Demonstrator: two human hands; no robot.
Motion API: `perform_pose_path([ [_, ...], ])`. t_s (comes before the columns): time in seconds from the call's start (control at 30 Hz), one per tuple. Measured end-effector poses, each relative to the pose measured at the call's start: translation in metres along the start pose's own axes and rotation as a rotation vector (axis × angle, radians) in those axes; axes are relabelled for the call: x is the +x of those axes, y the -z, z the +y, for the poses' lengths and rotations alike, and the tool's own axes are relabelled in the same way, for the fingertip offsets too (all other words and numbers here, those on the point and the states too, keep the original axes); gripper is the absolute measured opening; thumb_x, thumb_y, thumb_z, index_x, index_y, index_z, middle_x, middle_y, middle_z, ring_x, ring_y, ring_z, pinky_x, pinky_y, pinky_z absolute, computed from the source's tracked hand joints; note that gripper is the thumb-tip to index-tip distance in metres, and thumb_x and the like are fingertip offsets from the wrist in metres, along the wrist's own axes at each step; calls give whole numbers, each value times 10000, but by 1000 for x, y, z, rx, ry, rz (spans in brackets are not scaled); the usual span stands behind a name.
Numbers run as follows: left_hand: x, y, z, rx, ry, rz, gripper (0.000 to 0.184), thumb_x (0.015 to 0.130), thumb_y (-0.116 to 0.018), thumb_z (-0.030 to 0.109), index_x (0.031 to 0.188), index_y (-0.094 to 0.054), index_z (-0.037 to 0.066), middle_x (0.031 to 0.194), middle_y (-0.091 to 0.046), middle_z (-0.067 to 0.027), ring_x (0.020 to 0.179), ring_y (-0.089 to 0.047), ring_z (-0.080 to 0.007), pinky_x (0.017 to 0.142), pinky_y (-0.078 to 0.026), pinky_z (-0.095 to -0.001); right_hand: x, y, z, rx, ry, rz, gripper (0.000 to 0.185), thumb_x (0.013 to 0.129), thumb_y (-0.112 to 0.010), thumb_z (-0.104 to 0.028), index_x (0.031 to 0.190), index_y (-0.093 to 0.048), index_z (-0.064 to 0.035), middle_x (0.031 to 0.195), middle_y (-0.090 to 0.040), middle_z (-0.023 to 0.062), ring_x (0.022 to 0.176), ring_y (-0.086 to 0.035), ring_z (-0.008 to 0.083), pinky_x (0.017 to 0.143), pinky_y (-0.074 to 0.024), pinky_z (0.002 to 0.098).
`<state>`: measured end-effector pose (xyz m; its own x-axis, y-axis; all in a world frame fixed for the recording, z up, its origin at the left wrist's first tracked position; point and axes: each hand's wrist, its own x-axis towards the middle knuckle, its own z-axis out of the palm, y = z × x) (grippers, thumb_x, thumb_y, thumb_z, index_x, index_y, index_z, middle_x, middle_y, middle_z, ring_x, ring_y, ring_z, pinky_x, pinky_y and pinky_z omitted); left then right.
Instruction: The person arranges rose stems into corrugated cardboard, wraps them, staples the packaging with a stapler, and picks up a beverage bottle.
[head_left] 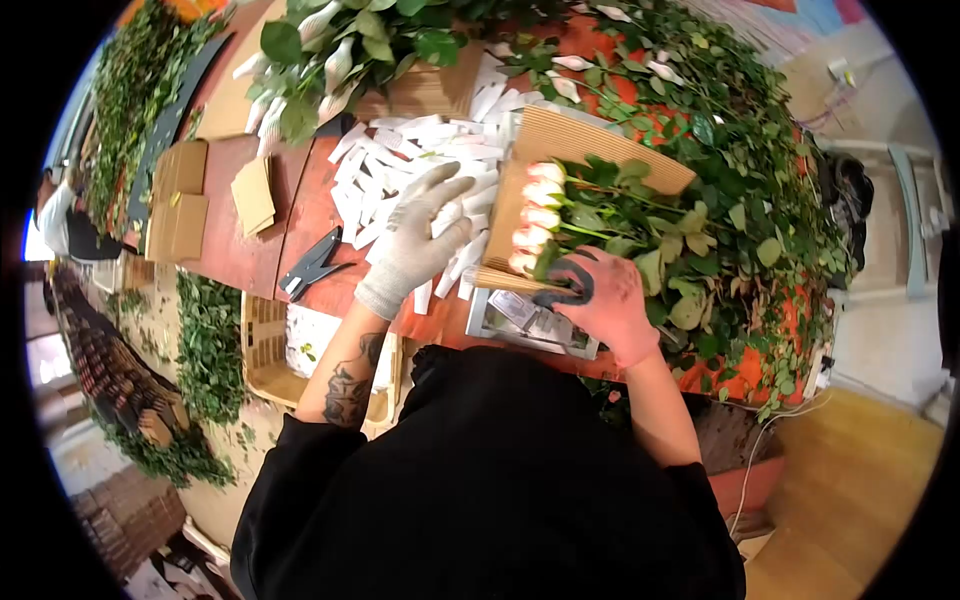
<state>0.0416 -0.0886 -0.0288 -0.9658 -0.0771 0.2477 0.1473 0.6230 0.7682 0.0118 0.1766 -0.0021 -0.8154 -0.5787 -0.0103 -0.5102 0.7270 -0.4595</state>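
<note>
A row of pale pink roses lies on a corrugated cardboard sheet, stems and leaves pointing right. The sheet's near flap is folded up beside the blooms. My right hand, in a pink glove with dark fingertips, curls its fingers round the near edge of the sheet by the lowest bloom; its fingertips are partly hidden. My left hand, in a whitish glove, is held with fingers apart above a heap of white strips and holds nothing. Under the sheet shows a metal frame.
A black stapler lies left of my left hand. Cardboard pieces and boxes sit further left. Net-wrapped roses lie at the back. Leafy stems cover the table's right side. A basket stands below the left edge.
</note>
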Motion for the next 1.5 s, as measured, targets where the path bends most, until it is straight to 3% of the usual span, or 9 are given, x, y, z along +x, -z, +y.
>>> perform_pose_path([
  [0.1,3,-3,-4,-11,72,-122,508,745,-649,169,1236,-571,66,1389,-423,-197,1302,-383,-349,1066,-317,-410,-2,4,-2,-20,12,-38,568,551,-826,-259,1070,-641,-119,1160,-594,90,1049,-558,293,940,-389,399],
  [0.2,13,-9,-8,-106,-36,-271,679,675,-714,289,1303,-518,122,1445,-321,-225,1330,-305,-408,1088,-282,-451,-9,-4,7,-45,50,-23,585,553,-827,-264,1088,-633,-130,1181,-577,85,1075,-540,290,938,-384,401],
  [0.3,16,-26,-21,59,-88,-247,695,637,-734,313,1276,-534,127,1397,-373,-226,1295,-346,-427,1063,-327,-454,-9,-2,20,-84,72,-159,613,538,-839,-256,1094,-620,-119,1208,-551,105,1099,-520,304,935,-383,407],
  [0.43,9,-37,-39,37,-85,-194,698,610,-746,322,1271,-546,219,1407,-360,-186,1292,-340,-449,1044,-340,-500,-23,-7,30,122,-78,-107,682,512,-846,-285,1122,-603,-101,1224,-546,113,1116,-501,297,948,-356,409],
  [0.53,7,-39,-40,33,-39,-180,693,610,-743,329,1269,-547,237,1415,-349,-176,1297,-330,-453,1044,-335,-515,-20,2,25,86,-29,-95,672,497,-854,-249,1098,-608,-79,1216,-556,106,1105,-496,293,958,-349,400],
  [0.63,9,-33,-39,17,-30,-251,722,629,-756,353,1280,-522,148,1452,-317,-195,1325,-287,-451,1081,-280,-495,-23,2,28,104,-27,-114,671,492,-858,-243,1094,-607,-82,1209,-561,106,1104,-496,294,957,-353,398],
  [1.07,14,-31,-39,28,-1,-284,706,617,-769,349,1259,-552,152,1447,-341,-173,1325,-289,-452,1079,-277,-507,-4,9,15,-7,214,-124,692,526,-846,-301,1133,-578,-103,1173,-570,118,1047,-534,291,918,-379,389],
  [1.47,11,-31,-41,34,-19,-271,694,647,-754,397,1263,-553,148,1440,-343,-183,1318,-295,-458,1074,-277,-510,-20,4,28,56,102,-83,683,533,-853,-288,1129,-577,-102,1194,-557,117,1079,-508,292,929,-378,402],
  [1.5,9,-34,-43,34,-24,-242,693,627,-754,375,1268,-550,207,1425,-352,-178,1309,-306,-458,1062,-299,-521,-20,4,27,56,104,-82,683,533,-853,-288,1129,-577,-102,1194,-557,117,1079,-508,292,929,-378,402],
])
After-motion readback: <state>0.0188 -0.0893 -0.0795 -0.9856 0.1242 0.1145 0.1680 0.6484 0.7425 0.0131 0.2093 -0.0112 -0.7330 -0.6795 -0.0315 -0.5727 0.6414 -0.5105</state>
